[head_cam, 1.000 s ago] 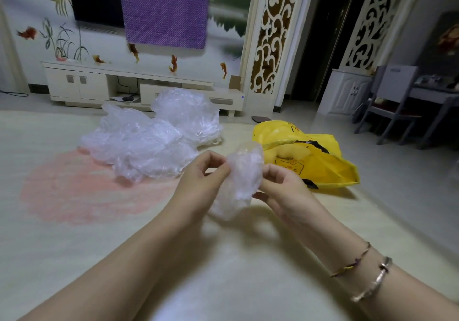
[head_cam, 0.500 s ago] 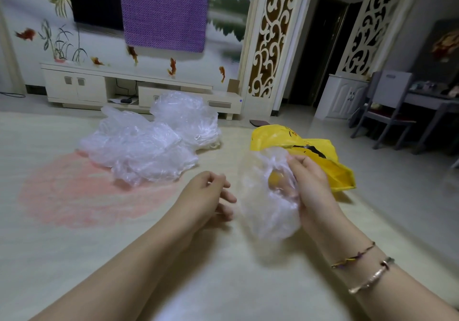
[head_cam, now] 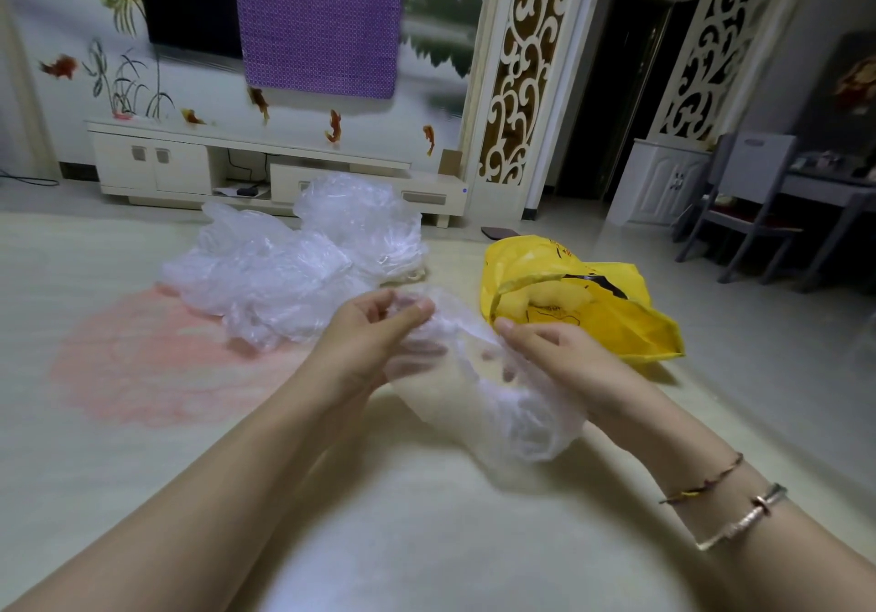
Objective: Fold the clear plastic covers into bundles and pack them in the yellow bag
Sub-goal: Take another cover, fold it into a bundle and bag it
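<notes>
Gripping one clear plastic cover (head_cam: 497, 403), the left hand (head_cam: 374, 332) and right hand (head_cam: 559, 355) both pinch its edge. Black print on the yellow bag (head_cam: 616, 322) behind is unreadable.

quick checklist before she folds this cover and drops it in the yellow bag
1. Left hand grips the clear cover: ok.
2. Right hand grips it too: ok.
3. Cover folded into a bundle: not ok, it hangs loose and crumpled.
4. Yellow bag mouth open toward her: ok.
5. Bag beside the right hand, apart from it: ok.
6. Pile of covers waiting behind the left hand: ok.
</notes>
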A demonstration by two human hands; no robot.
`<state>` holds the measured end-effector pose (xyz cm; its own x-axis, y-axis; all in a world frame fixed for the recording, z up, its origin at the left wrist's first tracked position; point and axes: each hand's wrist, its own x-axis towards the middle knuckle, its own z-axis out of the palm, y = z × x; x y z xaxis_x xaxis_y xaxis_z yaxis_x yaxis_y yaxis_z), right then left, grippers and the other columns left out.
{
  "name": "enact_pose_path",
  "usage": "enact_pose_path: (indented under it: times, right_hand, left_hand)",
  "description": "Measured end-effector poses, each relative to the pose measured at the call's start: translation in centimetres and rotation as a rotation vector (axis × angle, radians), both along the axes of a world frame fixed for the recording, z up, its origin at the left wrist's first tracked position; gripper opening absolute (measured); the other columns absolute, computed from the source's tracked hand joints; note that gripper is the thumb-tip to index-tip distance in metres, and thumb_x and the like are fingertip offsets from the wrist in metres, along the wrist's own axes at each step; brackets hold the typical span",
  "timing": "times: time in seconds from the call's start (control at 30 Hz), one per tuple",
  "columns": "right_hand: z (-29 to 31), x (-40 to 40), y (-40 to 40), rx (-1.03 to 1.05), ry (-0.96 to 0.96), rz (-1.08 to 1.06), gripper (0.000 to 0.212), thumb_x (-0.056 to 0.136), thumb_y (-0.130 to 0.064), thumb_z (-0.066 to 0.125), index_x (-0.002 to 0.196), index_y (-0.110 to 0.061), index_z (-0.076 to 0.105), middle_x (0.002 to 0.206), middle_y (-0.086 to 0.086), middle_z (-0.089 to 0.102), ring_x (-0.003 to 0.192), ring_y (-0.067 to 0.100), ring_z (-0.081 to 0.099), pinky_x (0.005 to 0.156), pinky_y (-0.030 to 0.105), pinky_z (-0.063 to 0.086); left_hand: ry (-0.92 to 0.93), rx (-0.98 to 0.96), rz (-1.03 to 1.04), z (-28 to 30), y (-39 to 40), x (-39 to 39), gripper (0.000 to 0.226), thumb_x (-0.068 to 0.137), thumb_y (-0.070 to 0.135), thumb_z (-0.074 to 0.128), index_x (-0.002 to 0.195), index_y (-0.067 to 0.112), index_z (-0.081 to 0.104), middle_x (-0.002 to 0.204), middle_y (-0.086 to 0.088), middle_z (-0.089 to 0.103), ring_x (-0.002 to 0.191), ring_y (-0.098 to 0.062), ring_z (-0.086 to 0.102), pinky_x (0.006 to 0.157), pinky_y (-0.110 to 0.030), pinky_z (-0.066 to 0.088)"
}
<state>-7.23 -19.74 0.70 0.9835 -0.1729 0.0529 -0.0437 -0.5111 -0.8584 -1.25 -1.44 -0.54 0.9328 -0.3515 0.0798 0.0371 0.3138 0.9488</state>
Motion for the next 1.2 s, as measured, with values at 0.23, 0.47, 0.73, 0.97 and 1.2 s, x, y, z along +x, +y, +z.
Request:
enact_pose_path:
  times: [0.23,0.47,0.73,0.97,1.2]
  right_hand:
    - [-0.5,0.1,-1.3,0.366,0.208,-0.028,0.026,0.094,-0.022,0.051,0.099,-0.008,0.072,0.097,0.016,0.071,0.083,0.028,0.067,0.078,0.041,0.050]
    - [0.1,0.0,-1.6,0.528,0.041,-0.154,0.011,0.094,-0.009,0.055,0.096,-0.001,0.063,0.092,0.018,0.065,0.067,0.023,0.062,0.050,0.026,0.054]
    - [-1.1,1.4,-2.5,0.127,-0.010,-0.273,0.034,0.084,-0.017,0.072,0.110,-0.011,0.052,0.086,0.003,0.062,0.069,0.017,0.055,0.053,0.026,0.042]
    - [-2.7,-0.2,-1.8,-0.746,-0.237,-0.109,0.023,0.094,-0.027,0.051,0.116,-0.020,0.051,0.118,-0.001,0.052,0.113,0.021,0.045,0.095,0.040,0.040]
    - [-2.4,-1.4,-1.1,-0.822,-0.191,0.181,0.029,0.087,-0.045,0.061,0.112,-0.033,0.052,0.114,-0.013,0.048,0.108,0.008,0.040,0.093,0.028,0.037]
  left_hand:
    - [-0.164,0.018,0.112,0.3,1.3,0.7,0.019,0.087,-0.004,0.060,0.094,0.011,0.069,0.091,-0.005,0.068,0.083,-0.018,0.065,0.073,-0.031,0.058]
    - [-0.035,-0.030,-0.019,0.4,1.7,0.7,0.058,0.079,-0.029,0.030,0.111,0.007,0.063,0.100,-0.011,0.072,0.090,-0.020,0.071,0.075,-0.034,0.060]
    - [-0.249,0.544,0.285,-1.7,1.2,1.6,0.038,0.082,-0.007,0.051,0.108,0.019,0.058,0.119,0.001,0.058,0.093,-0.017,0.060,0.068,-0.030,0.049]
    - [-1.116,0.918,0.155,-2.8,-0.1,0.4,0.033,0.085,0.026,0.046,0.111,0.020,0.066,0.111,0.007,0.065,0.108,-0.018,0.054,0.090,-0.035,0.044]
    - [-0.972,1.177,-0.087,-4.3,0.1,1.7,0.032,0.094,0.045,0.038,0.106,0.021,0.055,0.110,0.002,0.060,0.109,-0.023,0.054,0.091,-0.036,0.042]
